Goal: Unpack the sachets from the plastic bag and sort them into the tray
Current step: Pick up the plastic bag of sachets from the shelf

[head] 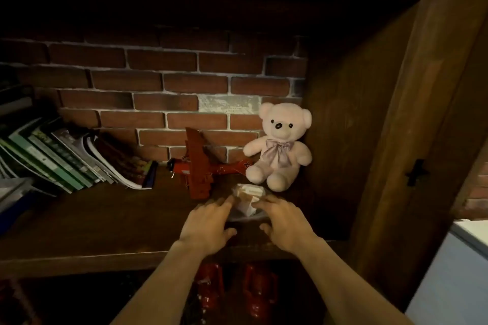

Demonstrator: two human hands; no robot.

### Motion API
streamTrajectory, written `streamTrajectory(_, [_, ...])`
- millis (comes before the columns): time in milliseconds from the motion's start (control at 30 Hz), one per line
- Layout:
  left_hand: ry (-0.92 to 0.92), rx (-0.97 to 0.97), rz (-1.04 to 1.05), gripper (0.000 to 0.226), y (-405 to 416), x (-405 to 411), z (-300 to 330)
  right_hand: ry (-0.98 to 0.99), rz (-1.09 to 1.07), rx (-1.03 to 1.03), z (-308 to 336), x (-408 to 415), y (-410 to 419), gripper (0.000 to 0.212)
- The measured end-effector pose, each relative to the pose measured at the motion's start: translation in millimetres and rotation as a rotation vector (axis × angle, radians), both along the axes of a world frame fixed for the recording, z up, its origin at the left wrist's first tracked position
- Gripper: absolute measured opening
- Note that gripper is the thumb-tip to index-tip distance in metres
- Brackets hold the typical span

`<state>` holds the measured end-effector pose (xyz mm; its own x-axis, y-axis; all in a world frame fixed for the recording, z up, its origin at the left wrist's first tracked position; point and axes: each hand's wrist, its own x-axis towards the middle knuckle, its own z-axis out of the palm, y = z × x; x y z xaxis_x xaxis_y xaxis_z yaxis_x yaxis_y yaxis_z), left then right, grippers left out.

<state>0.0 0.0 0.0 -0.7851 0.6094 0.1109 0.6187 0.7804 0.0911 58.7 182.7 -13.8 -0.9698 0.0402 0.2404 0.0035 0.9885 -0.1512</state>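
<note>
A clear plastic bag (247,199) holding pale sachets lies on the dark wooden shelf (105,221), just in front of the teddy bear. My left hand (208,227) is at the bag's left side, fingers spread, fingertips touching or nearly touching it. My right hand (284,224) is at the bag's right side in the same way. Neither hand has closed around the bag. No tray is in view.
A pink teddy bear (280,145) sits in the shelf's right corner, a red toy plane (199,166) left of it. Leaning books (74,158) fill the left side. Brick wall behind, wooden side panel (369,140) to the right, red objects (237,295) on the shelf below.
</note>
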Motion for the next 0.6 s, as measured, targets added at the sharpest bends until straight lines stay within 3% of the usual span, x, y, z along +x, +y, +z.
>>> streamTrajectory(133, [0.021, -0.02, 0.068, 0.067, 5, 0, -2, 0.028, 0.005, 0.055, -5, -4, 5, 0.046])
streamTrajectory(367, [0.048, 0.037, 0.089, 0.026, 0, 5, 0, 0.131, 0.041, 0.038, -5, -2, 15, 0.022])
streamTrajectory(600, [0.186, 0.168, 0.06, 0.022, -6, -3, 35, 0.241, 0.054, -0.12, 35, -6, 26, 0.013])
